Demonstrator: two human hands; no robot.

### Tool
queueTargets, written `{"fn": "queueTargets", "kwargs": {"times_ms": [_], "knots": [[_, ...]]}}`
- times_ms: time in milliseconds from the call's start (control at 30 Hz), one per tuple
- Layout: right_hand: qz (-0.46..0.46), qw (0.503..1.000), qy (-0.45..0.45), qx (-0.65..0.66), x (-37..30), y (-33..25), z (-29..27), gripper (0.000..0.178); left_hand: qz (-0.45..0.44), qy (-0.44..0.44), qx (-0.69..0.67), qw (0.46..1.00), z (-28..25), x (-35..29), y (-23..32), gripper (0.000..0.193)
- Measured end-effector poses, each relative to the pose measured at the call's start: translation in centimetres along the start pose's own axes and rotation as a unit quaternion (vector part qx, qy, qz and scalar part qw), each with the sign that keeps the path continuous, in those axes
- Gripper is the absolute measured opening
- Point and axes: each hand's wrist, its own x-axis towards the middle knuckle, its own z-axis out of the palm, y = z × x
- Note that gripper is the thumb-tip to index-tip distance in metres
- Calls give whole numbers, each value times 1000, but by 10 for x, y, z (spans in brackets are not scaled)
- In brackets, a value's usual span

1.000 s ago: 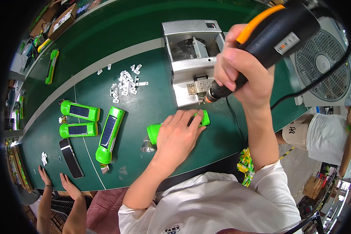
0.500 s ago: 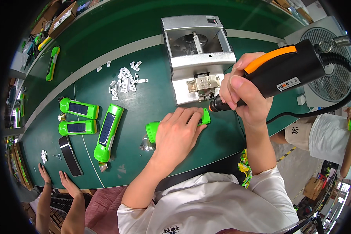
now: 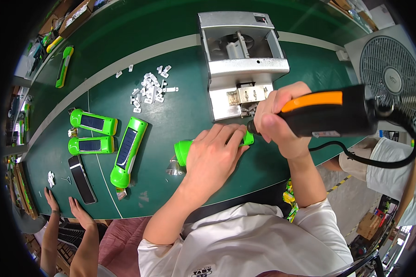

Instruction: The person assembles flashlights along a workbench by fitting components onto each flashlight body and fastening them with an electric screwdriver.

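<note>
Under my left hand (image 3: 213,151) lies a green flashlight (image 3: 183,152), my fingers wrapped over its body and pressing it to the table. Its silver reflector (image 3: 174,168) hangs loose beside the wide head end. My right hand (image 3: 279,122) grips a black electric screwdriver (image 3: 328,113) with an orange lever. The tool lies nearly level, its tip close to the far right end of the flashlight; my fingers partly cover the tip, so contact cannot be told. Just beyond both hands stands a silver screw feeder (image 3: 245,69).
Three green flashlights with solar panels, one of them large (image 3: 128,152), lie left. Small white plastic parts (image 3: 150,87) are scattered behind them. A phone (image 3: 82,179) rests near a co-worker's hands (image 3: 81,213). A fan (image 3: 393,74) stands right; the tool's black cable (image 3: 379,161) loops beneath it.
My right hand has tilted the screwdriver from a slant to nearly level, its rear end dropping, and its tip has come nearer the flashlight's end. My left hand keeps its hold.
</note>
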Motion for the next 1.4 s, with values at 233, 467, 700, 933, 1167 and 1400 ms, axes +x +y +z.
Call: {"fn": "queueTargets", "kwargs": {"times_ms": [233, 467, 700, 933, 1167, 1400], "knots": [[-16, 998, -27, 54, -5, 5, -3, 21, 0, 2, 3, 1000, 0, -1, 0, 36], [-77, 995, -8, 57, -10, -5, -4, 30, -19, -2, 4, 1000, -1, 0, 2, 36], [-211, 958, -38, 190, 20, -45, 1, 27, 26, -27, 43, 998, 4, 13, 15, 36], [-209, 968, -27, 137, 28, -37, 4, 26, 11, -3, 56, 998, -42, -16, -5, 43], [-105, 994, -21, 27, 45, -44, 14, 26, -2, -18, 11, 1000, -53, -30, -27, 43], [-12, 994, -36, 107, 61, -48, 14, 26, 20, 4, -8, 1000, -34, -14, -22, 42]]}}
